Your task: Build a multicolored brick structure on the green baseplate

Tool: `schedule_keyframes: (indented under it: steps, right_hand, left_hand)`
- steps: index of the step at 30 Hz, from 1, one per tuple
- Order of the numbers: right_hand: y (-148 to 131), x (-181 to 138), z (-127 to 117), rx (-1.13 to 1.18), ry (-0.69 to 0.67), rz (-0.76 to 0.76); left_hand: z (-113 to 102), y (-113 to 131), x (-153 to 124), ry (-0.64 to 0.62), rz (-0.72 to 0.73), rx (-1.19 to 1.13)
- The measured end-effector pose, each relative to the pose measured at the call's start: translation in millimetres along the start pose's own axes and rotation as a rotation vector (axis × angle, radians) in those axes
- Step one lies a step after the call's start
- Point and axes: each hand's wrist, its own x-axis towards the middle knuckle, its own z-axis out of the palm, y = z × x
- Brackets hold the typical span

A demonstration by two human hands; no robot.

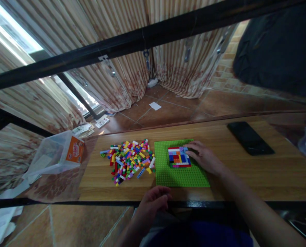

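A green studded baseplate (163, 176) lies on the wooden table. Fixed near its middle is a multicoloured block of toy building bricks (178, 157), in rows of red, blue, white, orange and purple. My right hand (200, 156) reaches in from the right, its fingertips closed on a light-blue brick at the block's upper right corner. My left hand (155, 200) rests at the table's front edge, just below the baseplate, with fingers loosely curled and nothing seen in them. Left of the baseplate spreads a heap of loose bricks (132, 159) in many colours.
A black phone (249, 137) lies on the table at the right. Beyond the table's left end stands a clear plastic bin (55, 154) with an orange label. A dark metal bar (117, 48) crosses above the far side, before striped curtains (117, 20).
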Motion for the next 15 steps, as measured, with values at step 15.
schedule_keyframes:
  steps: [15]
  right_hand:
    - [-3.3,7.5,-4.1,-0.057,-0.033,-0.012]
  left_hand:
    - [10.9,6.3,10.0,-0.057,-0.019,0.079]
